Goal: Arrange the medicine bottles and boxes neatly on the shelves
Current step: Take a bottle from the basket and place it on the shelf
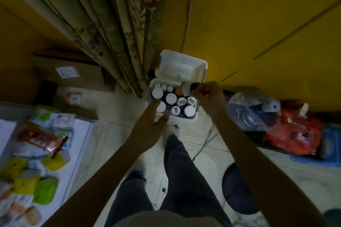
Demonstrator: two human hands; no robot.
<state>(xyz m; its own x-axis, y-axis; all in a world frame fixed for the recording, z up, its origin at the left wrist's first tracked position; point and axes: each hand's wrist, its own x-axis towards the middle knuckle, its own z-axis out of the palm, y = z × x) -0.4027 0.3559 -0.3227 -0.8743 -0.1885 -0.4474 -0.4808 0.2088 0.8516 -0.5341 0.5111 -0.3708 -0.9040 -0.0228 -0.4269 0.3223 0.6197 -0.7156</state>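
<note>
As the fingers (200,91) of the right hand (207,98) curl in and pinch the brown bottle (186,87) by its body, we find it tipped over sideways, cap pointing away from the palm, hanging over the far right corner of the lower tray (178,120). It looks a small, rigid bottle, light enough for one hand, and my guess is a smooth, slippery wall, so a grip around the body beats a grip on the cap. Across on the other side, the left hand (152,116) lies fairly flat, fingers straight and together, reaching over the near left corner of the tray with the thumb by its front wall. Whether the tips actually press a cap I cannot tell. Packed upright in that tray stand the white-capped bottles (171,98), shoulder to shoulder, so any one of them would best be lifted straight up by the cap end. Behind sits the perforated upper basket (181,64), then a floral curtain (114,33), a cardboard box (73,74), loose packets (44,140) on the left and plastic bags (252,110) on the right
</note>
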